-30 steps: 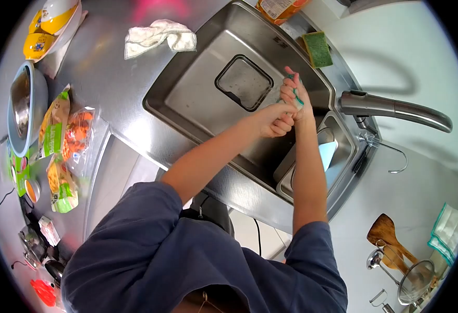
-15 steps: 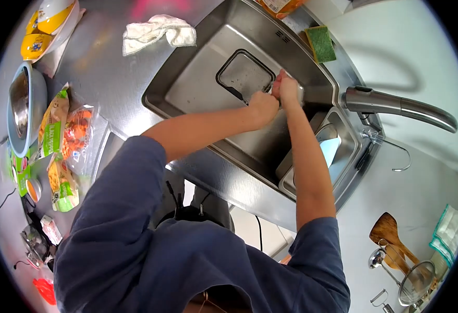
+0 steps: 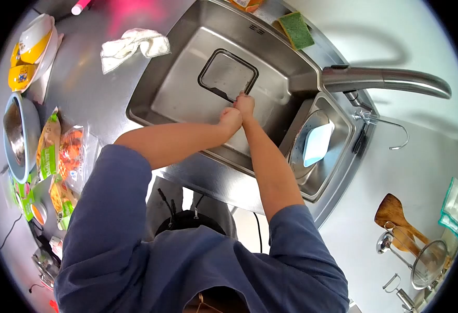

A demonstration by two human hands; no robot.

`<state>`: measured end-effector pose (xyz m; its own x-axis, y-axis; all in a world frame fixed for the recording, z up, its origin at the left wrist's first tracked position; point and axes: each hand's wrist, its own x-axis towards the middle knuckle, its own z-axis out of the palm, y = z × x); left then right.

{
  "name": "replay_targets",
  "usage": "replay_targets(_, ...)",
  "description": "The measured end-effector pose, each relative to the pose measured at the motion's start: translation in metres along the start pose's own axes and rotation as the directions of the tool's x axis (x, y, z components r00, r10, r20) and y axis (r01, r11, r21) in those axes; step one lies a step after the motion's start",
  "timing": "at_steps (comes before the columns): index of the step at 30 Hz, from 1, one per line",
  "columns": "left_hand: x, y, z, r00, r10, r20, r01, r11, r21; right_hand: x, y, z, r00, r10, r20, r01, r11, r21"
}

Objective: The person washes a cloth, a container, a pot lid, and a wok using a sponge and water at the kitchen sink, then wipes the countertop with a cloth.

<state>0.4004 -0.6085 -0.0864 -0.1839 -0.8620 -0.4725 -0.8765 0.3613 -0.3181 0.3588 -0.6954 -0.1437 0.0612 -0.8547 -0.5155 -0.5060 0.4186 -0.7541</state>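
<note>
Both my hands are closed and close together over the large steel sink (image 3: pixel 176 88), near the square dark-rimmed drain cover (image 3: pixel 228 50). My left hand (image 3: pixel 231 119) is a fist with its knuckles beside the right wrist. A little farther out, my right hand (image 3: pixel 245 104) is curled, its fingers by the drain cover's near corner. Whatever is inside either hand, if anything, is hidden. Scattered water drops lie on the sink floor. The faucet (image 3: pixel 380 80) reaches in from the right, its spout swung away from the basin.
A small side basin (image 3: pixel 312 190) holds a light-blue piece (image 3: pixel 317 145). A green sponge (image 3: pixel 295 31) sits on the back rim. Left are a white cloth (image 3: pixel 135 48), food packets (image 3: pixel 48 148), a blue basin (image 3: pixel 29 125) and yellow bowls (image 3: pixel 21 76). Wooden spatulas (image 3: pixel 390 211) hang right.
My hands have moved toward me and slightly left over the sink, and the right hand has come lower, closer to the left. The camera view has shifted a little.
</note>
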Motion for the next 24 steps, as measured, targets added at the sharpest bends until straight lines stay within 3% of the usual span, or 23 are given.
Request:
replay_targets(1,-0.004,-0.012,0.002,0.992,0.003,-0.127,-0.023,0.987,-0.157,-0.003,-0.007,-0.005,1.000,-0.002,-0.006,0.002,1.000,0.008)
replay_targets(2,-0.010,-0.021,0.000,0.969,-0.013,-0.247,-0.066,0.949,-0.309,-0.007,-0.012,-0.012,0.986,-0.155,-0.053,0.145,0.976,-0.162)
replay_targets(3,-0.023,-0.043,-0.017,0.969,-0.013,-0.248,-0.064,0.952,-0.300,-0.008,-0.020,-0.017,0.947,-0.312,-0.073,0.273,0.904,-0.328)
replay_targets(4,-0.040,-0.072,-0.045,0.992,-0.080,-0.100,-0.004,0.764,-0.645,-0.011,-0.033,-0.029,0.946,-0.316,-0.076,0.276,0.905,-0.323)
replay_targets(5,-0.051,-0.088,-0.060,0.995,-0.078,0.062,0.092,0.464,-0.881,-0.018,-0.050,-0.046,0.925,-0.378,-0.035,0.369,0.918,-0.147)
replay_targets(6,-0.052,-0.093,-0.053,0.996,-0.073,0.057,0.085,0.476,-0.875,-0.025,-0.068,-0.060,0.894,-0.447,-0.010,0.447,0.894,0.038)
replay_targets(7,-0.052,-0.096,-0.043,0.992,-0.112,0.065,0.057,-0.069,-0.996,-0.033,-0.082,-0.074,0.893,-0.450,-0.019,0.450,0.892,0.042)
replay_targets(8,-0.052,-0.098,-0.039,0.986,-0.136,0.091,-0.007,-0.592,-0.806,-0.043,-0.094,-0.087,0.952,-0.280,0.121,0.261,0.953,0.154)
replay_targets(9,-0.054,-0.097,-0.048,0.988,-0.135,0.081,-0.013,-0.585,-0.811,-0.053,-0.105,-0.098,0.954,-0.117,0.275,0.052,0.971,0.234)
replay_targets(10,-0.057,-0.092,-0.059,0.844,-0.526,-0.102,-0.290,-0.290,-0.912,-0.066,-0.115,-0.105,0.957,-0.123,0.264,0.059,0.969,0.238)
replay_targets(12,-0.062,-0.092,-0.075,0.533,-0.767,-0.356,-0.438,0.110,-0.892,-0.090,-0.133,-0.115,0.866,-0.081,0.493,-0.209,0.838,0.504)
replay_targets(14,-0.070,-0.100,-0.079,0.805,-0.580,-0.123,-0.449,-0.460,-0.766,-0.111,-0.146,-0.128,0.873,-0.158,0.461,-0.122,0.845,0.521)
replay_targets(15,-0.070,-0.105,-0.073,0.805,-0.578,-0.130,-0.451,-0.456,-0.767,-0.121,-0.151,-0.134,0.872,-0.227,0.434,-0.044,0.846,0.531)
replay_targets(17,-0.070,-0.121,-0.059,0.748,-0.659,0.078,-0.408,-0.550,-0.729,-0.140,-0.159,-0.160,0.873,-0.307,0.380,0.042,0.822,0.568)
replay_targets(19,-0.075,-0.142,-0.052,0.696,-0.610,0.379,-0.487,-0.788,-0.376,-0.154,-0.161,-0.181,0.885,-0.413,0.215,0.266,0.829,0.492)
replay_targets(21,-0.064,-0.164,0.020,0.711,-0.641,0.289,-0.627,-0.764,-0.154,-0.162,-0.152,-0.202,0.870,-0.449,0.203,0.347,0.850,0.396)
replay_targets(22,-0.071,-0.168,0.000,0.730,-0.648,0.217,-0.636,-0.760,-0.132,-0.163,-0.150,-0.209,0.855,-0.478,0.202,0.415,0.864,0.285)
replay_targets(23,-0.084,-0.166,-0.040,0.733,-0.648,0.205,-0.636,-0.761,-0.133,-0.164,-0.150,-0.212,0.855,-0.483,0.191,0.422,0.860,0.286)
replay_targets(24,-0.099,-0.157,-0.090,0.848,-0.504,0.167,-0.461,-0.854,-0.240,-0.166,-0.148,-0.214,0.860,-0.433,0.269,0.317,0.867,0.384)
